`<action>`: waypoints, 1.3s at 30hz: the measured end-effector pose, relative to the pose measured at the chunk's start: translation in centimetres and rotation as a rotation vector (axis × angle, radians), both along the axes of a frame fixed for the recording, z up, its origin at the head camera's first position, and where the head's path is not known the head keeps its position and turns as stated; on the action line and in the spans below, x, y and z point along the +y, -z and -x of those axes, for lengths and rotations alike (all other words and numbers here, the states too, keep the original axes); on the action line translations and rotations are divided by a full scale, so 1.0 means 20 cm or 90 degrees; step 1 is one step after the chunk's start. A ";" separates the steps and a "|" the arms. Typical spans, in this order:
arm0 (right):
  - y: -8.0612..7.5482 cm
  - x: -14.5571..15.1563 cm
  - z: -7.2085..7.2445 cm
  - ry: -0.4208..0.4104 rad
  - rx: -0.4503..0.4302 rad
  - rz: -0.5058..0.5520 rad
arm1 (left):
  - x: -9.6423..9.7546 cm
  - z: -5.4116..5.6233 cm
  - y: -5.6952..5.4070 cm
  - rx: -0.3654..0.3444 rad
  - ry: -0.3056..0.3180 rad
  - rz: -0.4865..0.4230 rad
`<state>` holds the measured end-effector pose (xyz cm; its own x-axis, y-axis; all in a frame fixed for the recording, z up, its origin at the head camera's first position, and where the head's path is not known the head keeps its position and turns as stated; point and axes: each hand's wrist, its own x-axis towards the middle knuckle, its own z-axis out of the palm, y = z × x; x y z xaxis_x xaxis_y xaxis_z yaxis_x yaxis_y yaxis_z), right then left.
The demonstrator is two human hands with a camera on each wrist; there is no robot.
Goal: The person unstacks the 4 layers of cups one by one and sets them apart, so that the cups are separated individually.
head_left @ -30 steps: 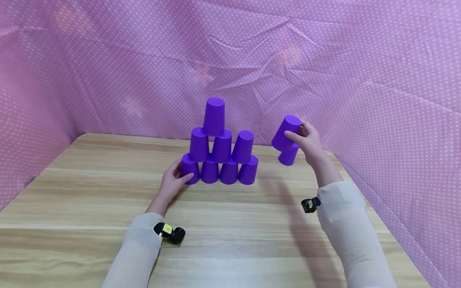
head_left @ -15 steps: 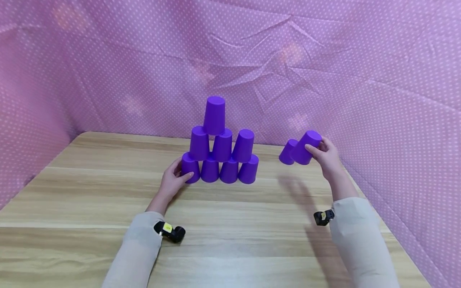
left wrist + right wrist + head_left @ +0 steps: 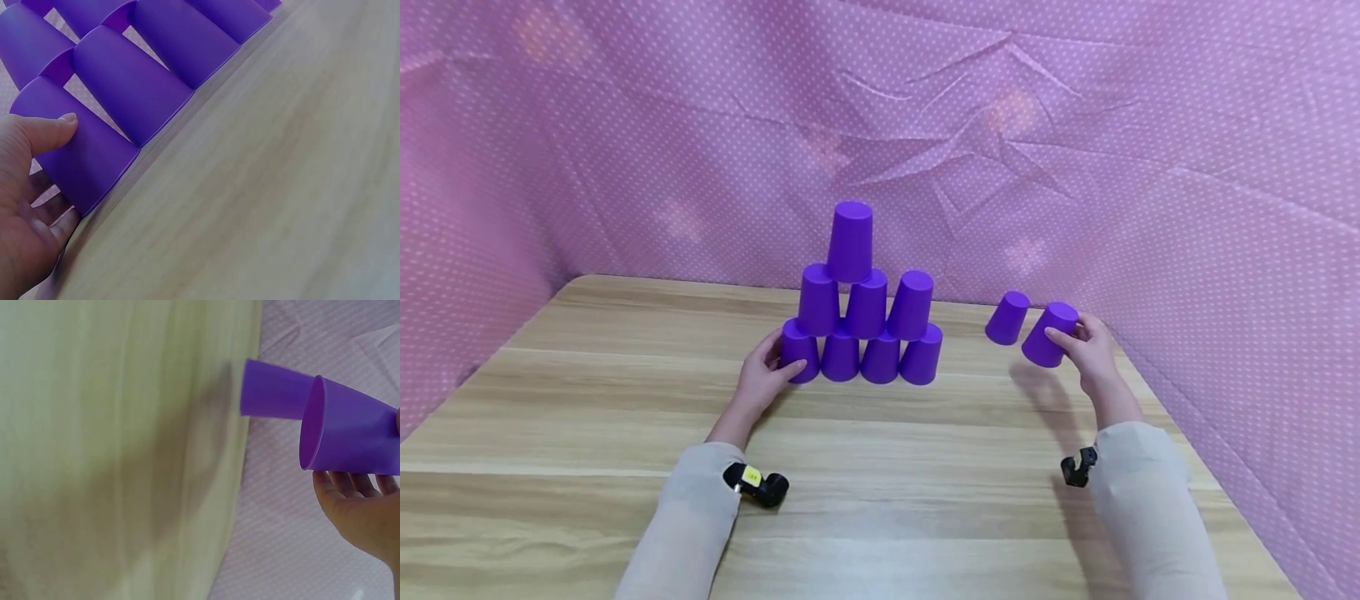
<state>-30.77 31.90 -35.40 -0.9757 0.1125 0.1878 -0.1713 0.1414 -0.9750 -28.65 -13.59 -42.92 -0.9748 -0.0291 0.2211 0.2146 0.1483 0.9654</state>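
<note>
Upside-down purple plastic cups stand in a pyramid: a bottom row of several, three above, and one top cup [image 3: 851, 242]. My left hand [image 3: 762, 379] grips the leftmost bottom cup [image 3: 87, 153], thumb across its front and fingers behind its far side. To the right, my right hand [image 3: 1092, 354] holds another purple cup [image 3: 1049, 335], mouth down and slightly tilted, between thumb and fingers. The right wrist view shows this cup's open mouth [image 3: 312, 425] lifted off the table. Beside it, a single purple cup [image 3: 1007, 317] stands upside down on the table.
The wooden table [image 3: 865, 467] has its back edge close behind the cups. A pink dotted cloth [image 3: 715, 150] hangs behind and along both sides. Each wrist wears a small black camera [image 3: 763, 486] below its hand.
My right hand has carried its cup down and to the right, from in front of the single standing cup to that cup's right side. My left hand and the pyramid stay put.
</note>
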 end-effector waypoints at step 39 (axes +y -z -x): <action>0.07 0.16 0.09 0.222 -0.192 0.020 | -0.01 0.02 0.01 -0.002 -0.006 0.010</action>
<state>-32.66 35.08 -36.81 -0.8894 0.4443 -0.1075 0.1730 0.1096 -0.9788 -29.05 -13.77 -43.09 -0.9750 -0.0352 0.2192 0.2107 0.1653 0.9635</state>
